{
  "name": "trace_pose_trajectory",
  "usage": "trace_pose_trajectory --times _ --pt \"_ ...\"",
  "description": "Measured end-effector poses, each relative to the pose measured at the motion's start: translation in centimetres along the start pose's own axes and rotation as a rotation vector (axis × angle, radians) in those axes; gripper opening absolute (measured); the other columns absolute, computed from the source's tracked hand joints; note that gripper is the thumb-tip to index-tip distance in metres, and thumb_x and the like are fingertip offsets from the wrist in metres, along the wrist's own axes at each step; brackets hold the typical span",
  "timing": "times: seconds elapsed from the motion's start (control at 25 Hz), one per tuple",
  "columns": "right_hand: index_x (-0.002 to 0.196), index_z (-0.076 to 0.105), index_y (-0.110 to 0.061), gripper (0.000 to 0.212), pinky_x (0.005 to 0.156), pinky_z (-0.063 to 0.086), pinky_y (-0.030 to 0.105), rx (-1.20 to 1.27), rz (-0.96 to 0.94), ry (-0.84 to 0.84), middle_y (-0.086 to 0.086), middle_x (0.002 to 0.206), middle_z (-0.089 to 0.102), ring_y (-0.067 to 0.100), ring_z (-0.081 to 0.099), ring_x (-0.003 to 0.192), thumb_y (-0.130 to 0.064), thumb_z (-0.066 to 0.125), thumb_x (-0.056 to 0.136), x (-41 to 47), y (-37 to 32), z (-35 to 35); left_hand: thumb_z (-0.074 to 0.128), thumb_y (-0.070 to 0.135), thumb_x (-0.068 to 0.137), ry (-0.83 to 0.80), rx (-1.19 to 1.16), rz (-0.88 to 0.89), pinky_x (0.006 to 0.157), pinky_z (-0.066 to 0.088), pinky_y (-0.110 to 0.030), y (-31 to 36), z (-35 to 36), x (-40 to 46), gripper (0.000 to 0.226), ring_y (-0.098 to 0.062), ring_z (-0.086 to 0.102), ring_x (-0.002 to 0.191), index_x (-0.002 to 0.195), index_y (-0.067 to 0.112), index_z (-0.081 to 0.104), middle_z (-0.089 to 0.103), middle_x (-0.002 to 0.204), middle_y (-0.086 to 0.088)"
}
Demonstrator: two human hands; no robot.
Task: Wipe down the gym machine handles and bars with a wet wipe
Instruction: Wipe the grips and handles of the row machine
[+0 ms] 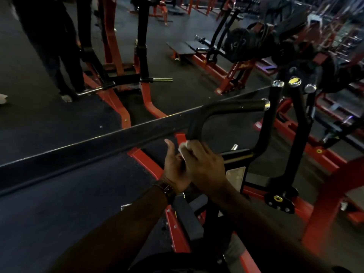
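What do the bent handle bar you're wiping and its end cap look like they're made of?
Handle bar: likely steel tube with a matte black, faintly speckled coating, perhaps textured paint. End cap: shiny bare metal, chrome-like, catching light. Wipe: thin white cloth or paper.
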State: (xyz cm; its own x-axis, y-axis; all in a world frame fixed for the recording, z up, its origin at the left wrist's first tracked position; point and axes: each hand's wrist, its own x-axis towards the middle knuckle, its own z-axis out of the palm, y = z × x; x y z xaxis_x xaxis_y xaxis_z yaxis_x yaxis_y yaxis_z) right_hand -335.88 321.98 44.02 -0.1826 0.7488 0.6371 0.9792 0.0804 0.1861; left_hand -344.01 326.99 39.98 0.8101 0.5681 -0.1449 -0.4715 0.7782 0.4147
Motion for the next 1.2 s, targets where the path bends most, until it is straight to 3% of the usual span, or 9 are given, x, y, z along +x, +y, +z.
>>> trace_pose_trajectory --times 0.32,0.44,0.52,0.6,0.72,0.8,0.92,1.08,1.2 --pt "0.082 0.075 -0.013 0.011 0.047 0.052 0.023 0.011 0.007 -0.249 0.001 0.096 0.067 0.023 0.066 0.086 -0.023 0.074 0.078 -1.3 -2.4 -1.9 0.018 0.086 0.082 -0.001 0.196 0.007 0.111 0.037 -0.045 0.7 -0.9 0.7 0.099 -0.025 0.067 0.106 0.101 0.008 0.076 0.071 0.107 -0.011" --pt "0.073 0.076 -0.036 0.028 0.06 0.027 0.001 -0.208 0.173 -0.245 -0.02 0.092 0.067 0.0 0.062 0.091 -0.061 0.067 0.08 3.0 -4.5 -3.6 0.032 0.067 0.098 -0.104 0.053 -0.141 0.117 0.023 -0.045 0.5 -1.0 0.1 0.07 0.013 0.058 0.11 0.117 0.012 0.071 0.066 0.106 0.034" --pt "0.084 0.075 -0.023 0.036 0.066 0.044 0.011 -0.177 0.185 -0.196 -0.009 0.104 0.063 0.009 0.061 0.093 -0.044 0.047 0.092 5.2 -3.8 -3.2 0.016 0.022 0.111 -0.135 0.204 -0.012 0.114 0.022 -0.012 0.7 -1.4 -0.2 0.048 0.037 0.038 0.107 0.132 -0.001 0.052 0.047 0.097 0.061" --pt "0.091 0.071 -0.01 0.032 0.062 0.052 0.023 -0.004 0.223 -0.104 0.007 0.104 0.061 0.017 0.058 0.091 -0.031 0.048 0.088 2.7 -3.1 -2.1 0.017 0.037 0.11 0.035 0.373 0.131 0.103 0.043 -0.019 1.5 -0.9 0.0 0.049 0.012 0.061 0.105 0.127 0.011 0.055 0.07 0.102 0.031" --pt "0.107 0.069 -0.01 0.019 0.077 0.047 0.012 0.355 0.602 0.094 0.006 0.107 0.062 0.011 0.058 0.097 -0.017 0.061 0.091 -2.0 -3.1 -1.8 0.025 0.068 0.097 0.151 0.5 0.082 0.101 0.049 -0.039 1.9 -0.8 0.0 0.078 -0.025 0.067 0.109 0.126 0.007 0.064 0.068 0.121 -0.016" --pt "0.091 0.069 -0.011 0.008 0.072 0.045 0.009 0.605 0.894 0.197 0.0 0.088 0.065 0.013 0.062 0.083 -0.016 0.064 0.094 0.7 -2.6 -2.2 0.035 0.064 0.097 0.142 0.591 0.083 0.105 0.046 -0.045 2.0 -0.3 -0.4 0.067 -0.026 0.066 0.113 0.129 0.013 0.065 0.067 0.127 -0.015" --pt "0.065 0.059 -0.011 0.03 0.05 0.045 0.026 1.097 1.39 0.359 0.004 0.06 0.053 0.017 0.051 0.055 -0.017 0.062 0.094 6.3 0.0 -2.7 0.037 0.046 0.104 0.123 0.645 0.132 0.107 0.045 -0.047 1.9 0.2 -0.6 0.04 -0.021 0.066 0.115 0.118 0.029 0.071 0.07 0.125 -0.005" --pt "0.101 0.072 -0.021 0.023 0.073 0.053 0.02 1.134 1.36 0.217 -0.005 0.092 0.071 0.007 0.067 0.085 -0.034 0.053 0.1 2.9 -2.5 -1.8 0.039 0.058 0.094 0.072 0.611 0.055 0.109 0.043 -0.046 2.1 -0.3 -0.4 0.061 -0.026 0.059 0.126 0.133 0.016 0.061 0.065 0.133 -0.011" --pt "0.091 0.07 -0.005 0.024 0.066 0.056 0.027 1.332 1.541 0.283 0.006 0.08 0.069 0.018 0.07 0.075 -0.025 0.059 0.097 5.1 -0.9 -2.1 0.033 0.033 0.107 0.097 0.684 0.078 0.095 0.05 -0.023 3.2 1.2 -0.5 0.041 -0.002 0.067 0.105 0.127 0.007 0.057 0.067 0.116 -0.008"
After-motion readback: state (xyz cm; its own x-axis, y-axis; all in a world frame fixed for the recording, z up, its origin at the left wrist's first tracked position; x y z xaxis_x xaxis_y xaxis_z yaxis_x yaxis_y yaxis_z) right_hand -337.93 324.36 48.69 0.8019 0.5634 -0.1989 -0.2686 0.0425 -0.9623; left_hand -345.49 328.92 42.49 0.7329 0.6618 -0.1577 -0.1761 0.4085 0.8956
